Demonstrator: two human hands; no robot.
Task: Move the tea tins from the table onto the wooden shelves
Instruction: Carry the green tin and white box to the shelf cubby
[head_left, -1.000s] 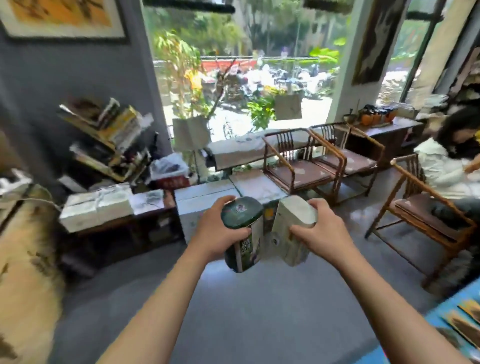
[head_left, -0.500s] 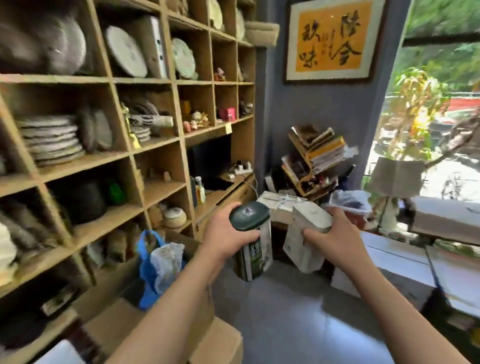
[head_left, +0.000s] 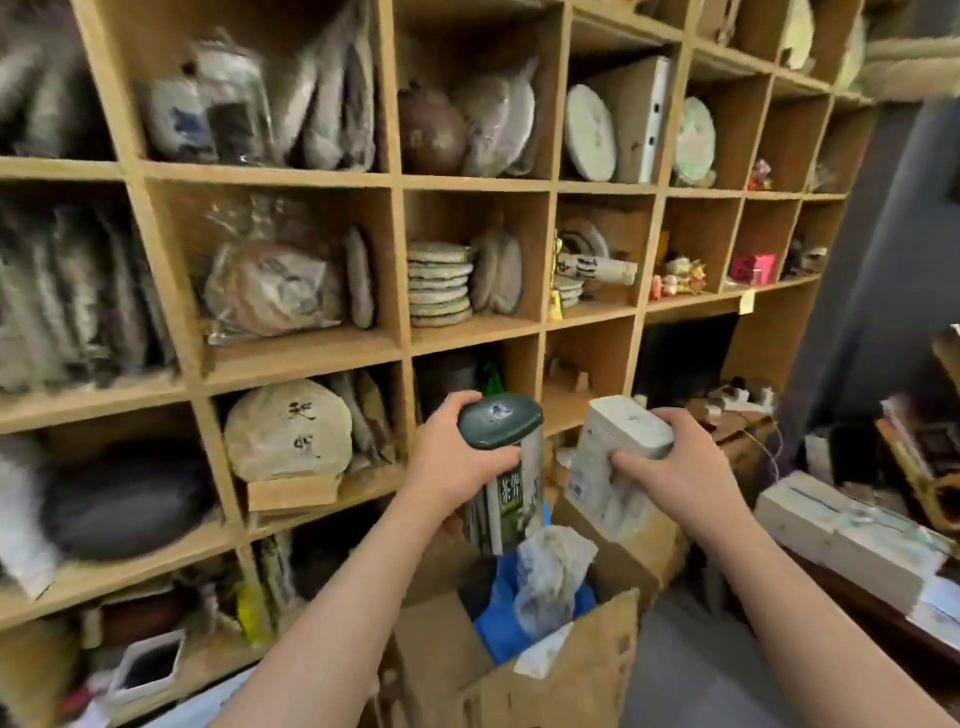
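Observation:
My left hand (head_left: 460, 462) grips a tall tea tin with a dark green lid (head_left: 501, 457), held upright at chest height. My right hand (head_left: 670, 462) holds a pale grey-white tea tin (head_left: 613, 452), tilted with its top toward the shelves. Both tins hang side by side in front of the wooden shelves (head_left: 400, 270), close to the lower middle compartments. One compartment just behind the tins (head_left: 587, 384) holds only small items; the others are filled with wrapped tea cakes, pots and boxes.
An open cardboard box (head_left: 540, 670) with a blue bag and plastic wrap stands on the floor right under my hands. Pale stacked boxes (head_left: 841, 535) lie on a low table at the right. A dark grey wall (head_left: 883, 260) ends the shelves.
My view has swung left from the window and chairs to face the shelves head on. Both hands keep their tins and are now nearer the shelving.

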